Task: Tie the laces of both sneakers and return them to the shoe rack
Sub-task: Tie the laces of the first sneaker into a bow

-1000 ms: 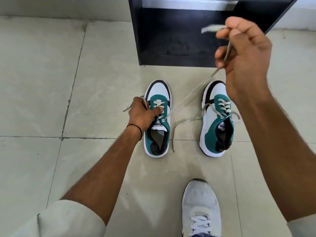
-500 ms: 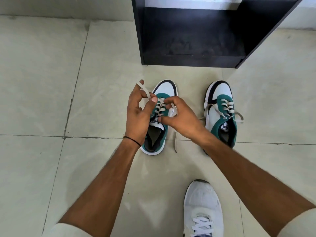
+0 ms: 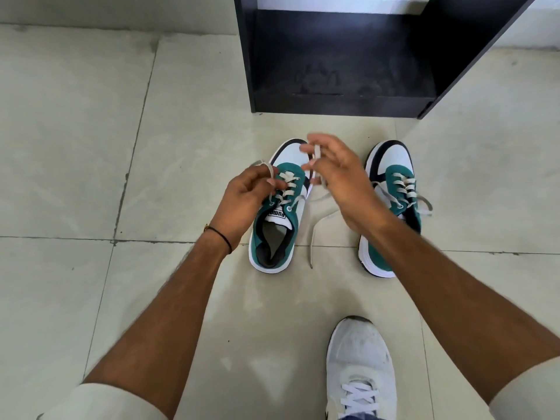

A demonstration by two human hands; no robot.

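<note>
I see the black open-fronted shoe rack (image 3: 333, 105) waiting far ahead, the untied right teal-and-white sneaker (image 3: 391, 162) parked aside, and over the left teal-and-white sneaker (image 3: 289, 153) my left hand (image 3: 245, 197) and right hand (image 3: 341, 180) each pinch a flat grey lace end (image 3: 264, 164), lifted for knotting.

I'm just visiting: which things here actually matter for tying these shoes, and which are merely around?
In the job: sneaker being laced, its laces, second sneaker, shoe rack, left hand and right hand, each holding lace.
Just around: white shoe on the person's foot, black wristband, tiled floor.
</note>
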